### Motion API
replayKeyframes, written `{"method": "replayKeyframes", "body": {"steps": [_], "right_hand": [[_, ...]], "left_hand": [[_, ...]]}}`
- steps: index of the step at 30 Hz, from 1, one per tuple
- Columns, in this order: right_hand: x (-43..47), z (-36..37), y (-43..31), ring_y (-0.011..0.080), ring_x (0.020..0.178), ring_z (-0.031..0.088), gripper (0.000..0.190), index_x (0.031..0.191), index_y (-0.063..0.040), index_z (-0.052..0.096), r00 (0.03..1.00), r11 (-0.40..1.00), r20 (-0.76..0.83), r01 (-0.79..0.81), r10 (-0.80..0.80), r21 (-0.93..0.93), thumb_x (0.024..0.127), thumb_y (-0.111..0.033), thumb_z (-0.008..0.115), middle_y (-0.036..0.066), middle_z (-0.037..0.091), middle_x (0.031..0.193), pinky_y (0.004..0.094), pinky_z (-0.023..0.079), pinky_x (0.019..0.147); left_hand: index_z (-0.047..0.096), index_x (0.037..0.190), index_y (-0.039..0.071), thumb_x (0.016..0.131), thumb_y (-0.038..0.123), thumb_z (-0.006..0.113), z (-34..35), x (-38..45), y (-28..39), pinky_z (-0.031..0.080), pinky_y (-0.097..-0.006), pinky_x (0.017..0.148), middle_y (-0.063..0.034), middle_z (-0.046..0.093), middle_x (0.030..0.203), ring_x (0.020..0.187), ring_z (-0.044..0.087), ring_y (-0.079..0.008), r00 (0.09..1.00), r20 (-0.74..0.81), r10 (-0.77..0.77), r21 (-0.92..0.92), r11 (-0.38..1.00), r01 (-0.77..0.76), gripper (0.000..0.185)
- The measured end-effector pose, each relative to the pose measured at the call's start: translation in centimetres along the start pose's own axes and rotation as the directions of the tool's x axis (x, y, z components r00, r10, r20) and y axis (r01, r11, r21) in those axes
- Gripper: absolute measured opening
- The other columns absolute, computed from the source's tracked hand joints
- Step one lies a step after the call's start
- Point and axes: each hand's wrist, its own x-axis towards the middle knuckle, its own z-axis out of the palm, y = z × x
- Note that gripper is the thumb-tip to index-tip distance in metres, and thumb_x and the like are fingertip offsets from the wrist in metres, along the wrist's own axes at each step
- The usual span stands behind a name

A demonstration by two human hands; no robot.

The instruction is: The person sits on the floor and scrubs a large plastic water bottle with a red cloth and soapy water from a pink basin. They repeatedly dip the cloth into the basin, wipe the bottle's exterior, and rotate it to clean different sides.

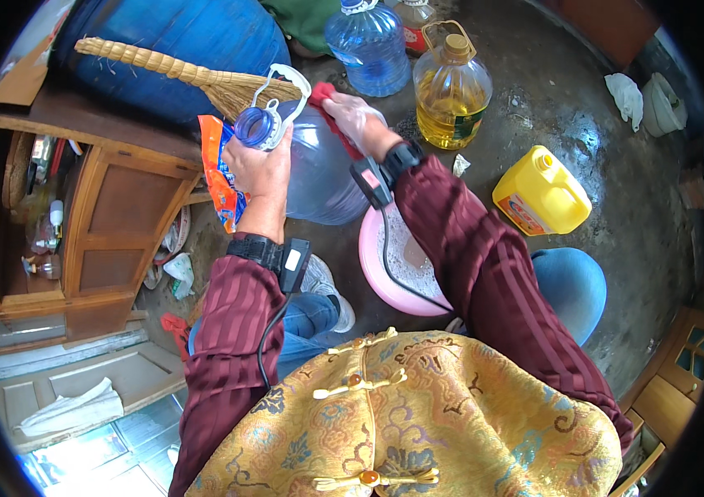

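Note:
A large clear plastic water bottle lies tilted before me, its uncapped blue neck and white carrying handle towards me. My left hand is closed around the bottle just below the neck. My right hand, in a thin clear plastic glove, presses a red cloth against the bottle's far right side. An orange and blue plastic packet stands just left of my left hand. Below my right forearm is a pink basin of sudsy water, partly hidden by the sleeve.
A straw hand broom leans by a blue barrel. Beyond stand a blue-tinted water bottle and an oil bottle. A yellow jug rests on the wet floor at right. An open wooden cabinet is at left.

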Motion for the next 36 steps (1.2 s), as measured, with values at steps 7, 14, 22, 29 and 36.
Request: {"method": "replayKeyframes", "body": {"steps": [7,14,22,29,36], "right_hand": [[0.7,0.5,-8.1,0.04,0.117,0.055,0.031,0.117,-0.005,0.064,0.91,0.874,0.131,-0.414,0.393,0.255,0.089,-0.015,0.059,0.023,0.061,0.121,0.042,0.045,0.1],[-2.1,3.5,-7.5,0.044,0.101,0.058,0.023,0.108,-0.003,0.064,0.924,0.998,-0.382,-0.019,-0.008,-0.066,0.087,-0.011,0.06,0.022,0.063,0.103,0.0512,0.046,0.089],[-5.3,2.4,-2.1,0.0335,0.134,0.044,0.051,0.135,0.002,0.051,0.519,0.481,0.013,-0.802,0.855,0.355,0.104,-0.035,0.034,0.023,0.049,0.141,0.0372,0.033,0.112],[-4.7,5.2,-8.2,0.0376,0.12,0.053,0.041,0.132,-0.003,0.055,0.898,0.956,-0.327,-0.271,0.294,0.116,0.093,-0.011,0.058,0.022,0.055,0.131,0.0439,0.044,0.101],[-0.6,2.0,-4.5,0.0384,0.125,0.053,0.039,0.126,0.005,0.057,0.871,0.879,-0.144,-0.445,0.469,0.171,0.099,-0.022,0.051,0.026,0.06,0.126,0.0381,0.041,0.105]], "left_hand": [[0.052,0.131,0.009,0.057,0.046,0.092,-4.2,2.1,-3.3,0.041,-0.0478,0.1,-0.0175,0.058,0.123,0.117,0.051,-0.0365,0.877,0.252,0.41,-0.137,0.912,-0.387,0.092],[0.049,0.125,0.003,0.075,0.03,0.086,-0.8,1.2,-6.7,0.044,-0.0335,0.1,-0.0099,0.06,0.119,0.115,0.056,-0.0192,0.886,0.235,0.4,-0.63,0.756,-0.174,0.068],[0.047,0.129,0.003,0.077,0.042,0.08,0.5,1.2,-6.6,0.044,-0.0359,0.098,-0.0124,0.059,0.12,0.112,0.058,-0.0237,0.899,0.121,0.42,-0.63,0.733,-0.258,0.073],[0.052,0.123,0.002,0.079,0.046,0.077,-0.3,1.2,-6.4,0.045,-0.0374,0.095,-0.0139,0.06,0.115,0.108,0.059,-0.0263,0.857,0.084,0.508,-0.637,0.689,-0.346,0.067],[0.054,0.119,0.001,0.072,0.042,0.083,0.7,1.3,-6.1,0.044,-0.0444,0.095,-0.0182,0.058,0.113,0.108,0.056,-0.0332,0.873,-0.006,0.487,-0.46,0.774,-0.435,0.069]]}}
